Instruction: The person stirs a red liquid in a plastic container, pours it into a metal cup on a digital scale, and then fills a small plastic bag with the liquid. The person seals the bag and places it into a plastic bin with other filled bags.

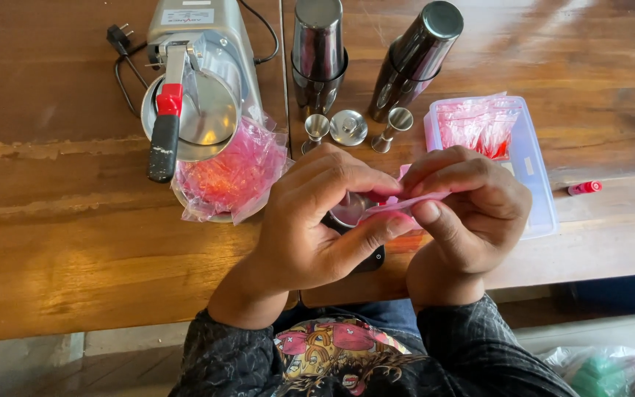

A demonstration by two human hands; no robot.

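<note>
Both hands pinch a small pink clear plastic bag: left hand & right hand fingers clamped on its edges, likely spreading it. Clear plastic tray w/ red-pink bags just right of fingers; steel machine up-left on wooden table.

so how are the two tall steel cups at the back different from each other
The left steel cup stands upright; the right steel cup tilts, its top leaning to the right. The left one sits straight behind a small funnel-shaped metal piece, while the right one sits beside the clear plastic tray. Both are dark, shiny and cylindrical, resting on the wooden table.
</note>
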